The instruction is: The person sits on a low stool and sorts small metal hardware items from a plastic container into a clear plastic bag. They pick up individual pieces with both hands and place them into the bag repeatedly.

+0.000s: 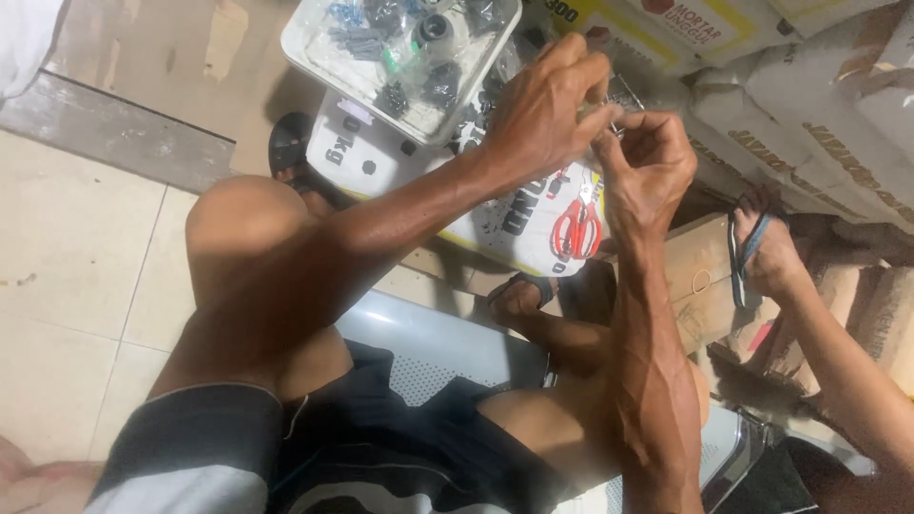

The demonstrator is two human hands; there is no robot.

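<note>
I hold my left hand (543, 109) and my right hand (647, 162) together in front of me, raised above my knees, fingertips meeting at a small metal piece (614, 119). My left hand curls over it from above, fingers closed around it; my right hand pinches it from below between thumb and forefinger. The piece sits right at the meeting point, mostly hidden by my knuckles (only a thin, greyish glint shows), so I cannot tell its full shape.

Just beyond my left hand lies a clear plastic tray (314, 52) holding small dark fittings and bagged parts, resting on a white sack (376, 157) with dark print. On the same sack, below my right hand, lie red-handled scissors (578, 228). More pale sacks (809, 124) are stacked to the right and behind, crowding that side closely.

I sit on a grey perforated metal bench (428, 347), its edge running under my thighs. My left knee rises at the left; the tiled floor (67, 266) beside it lies open. To the right, another person's foot in a sandal (762, 247) rests on a cardboard box (700, 262), near my right forearm, leaving little room there.
</note>
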